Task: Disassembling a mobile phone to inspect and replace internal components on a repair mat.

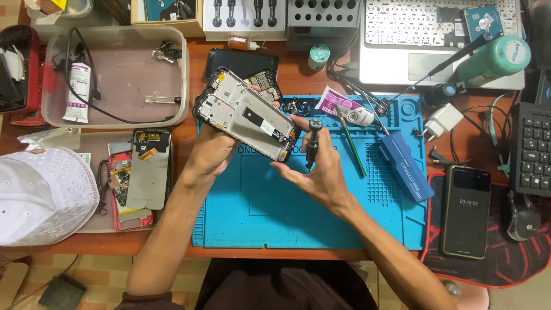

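Head view: left fingers (213, 150) clasp the opened phone (247, 115), right fingers (298, 123) pinching a black screwdriver (313, 143).

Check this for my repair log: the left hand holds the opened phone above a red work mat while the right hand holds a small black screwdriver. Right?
Not quite: the head view shows the work mat is blue, not red. The left hand does hold the opened phone above it, and the right hand holds the small black screwdriver.

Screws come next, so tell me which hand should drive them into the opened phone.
Probably the right hand: it already grips the small black screwdriver beside the opened phone. The left hand supports that phone from beneath, above the blue mat.
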